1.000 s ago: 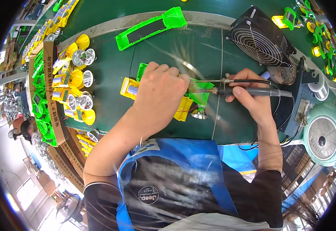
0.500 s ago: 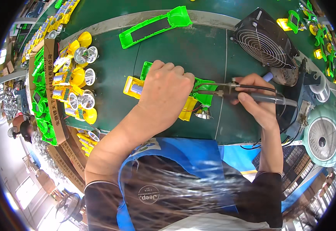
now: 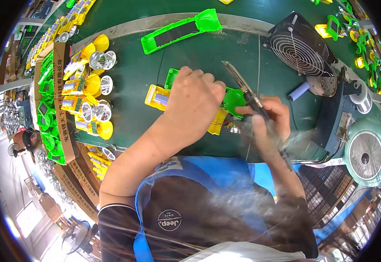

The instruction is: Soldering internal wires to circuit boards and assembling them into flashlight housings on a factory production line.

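Fingers of the left hand (image 3: 194,102) press flat over the green and yellow lamp housing (image 3: 229,99), pinning it to the green mat (image 3: 133,74) — no shift there from half a second back. Big change on the other side: the right hand (image 3: 267,122), closed around the soldering iron (image 3: 243,87), has swung its tip up and away. A moment ago that tip lay low across the housing; now it points off toward the long green shell (image 3: 179,29) beyond the housing, clear of the work. So that joint looks finished, I'd judge. A thin red wire (image 3: 222,123) trails at the housing's near edge. Right of the housing sits the black fan (image 3: 301,50); left of it, rows of yellow reflector cups (image 3: 92,85).
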A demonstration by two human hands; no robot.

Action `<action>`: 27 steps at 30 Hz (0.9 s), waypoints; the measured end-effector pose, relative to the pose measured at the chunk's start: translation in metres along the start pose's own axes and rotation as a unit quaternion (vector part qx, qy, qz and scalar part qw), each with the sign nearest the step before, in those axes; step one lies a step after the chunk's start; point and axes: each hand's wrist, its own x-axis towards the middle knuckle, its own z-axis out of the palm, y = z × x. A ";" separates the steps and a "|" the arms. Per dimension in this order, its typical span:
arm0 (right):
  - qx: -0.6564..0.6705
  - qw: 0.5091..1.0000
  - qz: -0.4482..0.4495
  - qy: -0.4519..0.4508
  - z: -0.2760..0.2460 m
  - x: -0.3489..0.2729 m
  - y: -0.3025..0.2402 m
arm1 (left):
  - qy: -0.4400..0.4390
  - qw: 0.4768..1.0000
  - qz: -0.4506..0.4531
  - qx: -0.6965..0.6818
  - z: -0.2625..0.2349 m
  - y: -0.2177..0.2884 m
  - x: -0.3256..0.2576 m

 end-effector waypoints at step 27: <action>0.092 0.986 0.103 0.098 -0.027 -0.019 -0.016 | 0.170 0.958 0.092 -0.209 -0.027 -0.065 -0.066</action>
